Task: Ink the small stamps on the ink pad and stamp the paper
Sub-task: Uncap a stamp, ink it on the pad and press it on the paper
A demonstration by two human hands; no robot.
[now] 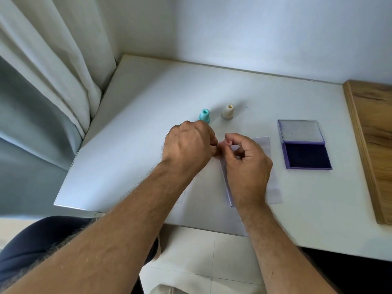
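Head view, the only one: both hands meet over the paper (264, 145), a pale sheet on the white table (148, 98). The left hand (188, 145) is curled nearly closed, the right hand (247, 164) half curled, thumb and forefinger pinching toward the left; between them sits something small and pinkish (227, 142), probably a small stamp or its cap, though I cannot tell which, nor which hand truly grips it. My reading is that a stamp is being readied, not yet inked. Next it must go right to the ink pad (306, 155), press squarely, then come back to the paper. The pad's case lies open, lid (301, 131) folded back, dark blue pad exposed in the tray. A teal stamp (204, 116) and a cream stamp (228, 112) stand upright just beyond the hands, apart from each other.
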